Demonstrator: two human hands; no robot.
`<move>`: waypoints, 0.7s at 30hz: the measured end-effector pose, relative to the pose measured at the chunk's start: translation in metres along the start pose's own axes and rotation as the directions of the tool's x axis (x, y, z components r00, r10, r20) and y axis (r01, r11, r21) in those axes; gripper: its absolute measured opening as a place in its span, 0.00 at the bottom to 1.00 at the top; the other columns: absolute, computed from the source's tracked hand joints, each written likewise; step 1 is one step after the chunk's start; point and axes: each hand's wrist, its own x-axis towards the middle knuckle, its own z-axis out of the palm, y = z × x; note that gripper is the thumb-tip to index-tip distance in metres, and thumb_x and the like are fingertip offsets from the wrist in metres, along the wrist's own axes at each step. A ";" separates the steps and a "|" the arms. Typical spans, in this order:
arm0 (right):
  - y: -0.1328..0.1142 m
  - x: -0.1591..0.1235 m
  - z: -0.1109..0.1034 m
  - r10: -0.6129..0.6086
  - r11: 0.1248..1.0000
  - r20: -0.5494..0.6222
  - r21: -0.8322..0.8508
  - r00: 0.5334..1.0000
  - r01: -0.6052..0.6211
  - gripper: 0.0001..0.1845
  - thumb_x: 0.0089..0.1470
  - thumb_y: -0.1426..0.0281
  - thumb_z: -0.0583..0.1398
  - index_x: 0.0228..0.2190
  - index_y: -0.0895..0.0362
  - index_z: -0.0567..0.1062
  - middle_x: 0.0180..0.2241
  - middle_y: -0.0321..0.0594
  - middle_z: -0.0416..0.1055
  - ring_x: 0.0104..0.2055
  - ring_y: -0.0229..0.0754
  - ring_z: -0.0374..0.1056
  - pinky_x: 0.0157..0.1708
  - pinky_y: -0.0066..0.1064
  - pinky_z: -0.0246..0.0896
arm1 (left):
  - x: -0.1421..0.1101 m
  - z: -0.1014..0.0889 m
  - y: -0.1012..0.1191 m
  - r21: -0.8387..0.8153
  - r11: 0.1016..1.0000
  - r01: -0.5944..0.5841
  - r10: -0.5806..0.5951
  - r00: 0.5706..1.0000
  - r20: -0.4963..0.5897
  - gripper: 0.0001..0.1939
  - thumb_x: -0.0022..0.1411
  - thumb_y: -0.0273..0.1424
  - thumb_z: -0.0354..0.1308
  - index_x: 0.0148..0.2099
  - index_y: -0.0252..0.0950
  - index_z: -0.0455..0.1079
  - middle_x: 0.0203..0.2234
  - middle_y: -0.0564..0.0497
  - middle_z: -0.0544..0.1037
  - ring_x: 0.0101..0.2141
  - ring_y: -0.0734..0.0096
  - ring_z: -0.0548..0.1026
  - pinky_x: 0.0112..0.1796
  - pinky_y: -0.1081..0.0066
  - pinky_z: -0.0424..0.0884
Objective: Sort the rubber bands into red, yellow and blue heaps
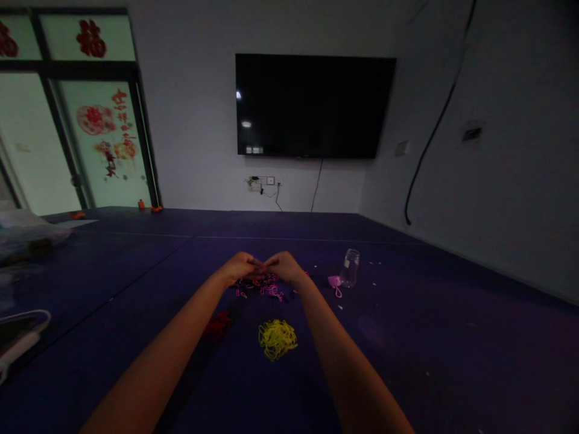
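My left hand [241, 267] and my right hand [283, 266] meet at their fingertips over a loose pile of pink and dark rubber bands [271, 289]. The fingers of both hands are pinched together. A hint of pink shows between them, but it is too small and dim to name. Nearer to me lies a heap of yellow rubber bands [277, 339], between my forearms. Some red rubber bands [218, 324] lie beside my left forearm, which partly covers them.
Right of my hands a clear jar [350, 269] stands by a pink lid with a loop [335, 282]. Small white scraps are scattered around. The dark blue floor [434, 337] runs to the wall. A white-handled object [20, 349] and plastic wrapping [22, 235] lie at left.
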 end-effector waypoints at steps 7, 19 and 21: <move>-0.009 -0.003 -0.001 0.023 0.998 0.038 -0.058 0.999 -0.020 0.13 0.42 0.81 0.59 0.31 0.62 0.80 0.24 0.40 0.76 0.22 0.32 0.64 0.23 0.20 0.56 | -0.006 -0.006 0.006 0.203 0.979 0.020 -0.013 0.999 -0.036 0.07 0.47 0.23 0.59 0.32 0.30 0.75 0.23 0.52 0.78 0.27 0.73 0.76 0.36 0.71 0.72; 0.013 -0.013 0.014 0.195 0.670 -0.111 -0.711 0.975 -0.215 0.15 0.51 0.79 0.54 0.38 0.66 0.77 0.39 0.57 0.74 0.44 0.48 0.71 0.39 0.28 0.62 | -0.030 -0.046 0.020 0.856 0.493 0.157 -0.472 0.875 0.112 0.07 0.36 0.21 0.62 0.15 0.34 0.68 0.12 0.49 0.72 0.20 0.64 0.74 0.25 0.64 0.72; 0.016 -0.015 0.018 0.208 0.650 -0.112 -0.727 0.972 -0.223 0.16 0.52 0.79 0.52 0.40 0.66 0.76 0.40 0.57 0.74 0.44 0.48 0.71 0.40 0.29 0.62 | -0.033 -0.046 0.022 0.859 0.481 0.176 -0.485 0.870 0.093 0.07 0.38 0.22 0.63 0.15 0.34 0.68 0.12 0.48 0.72 0.19 0.62 0.74 0.24 0.63 0.72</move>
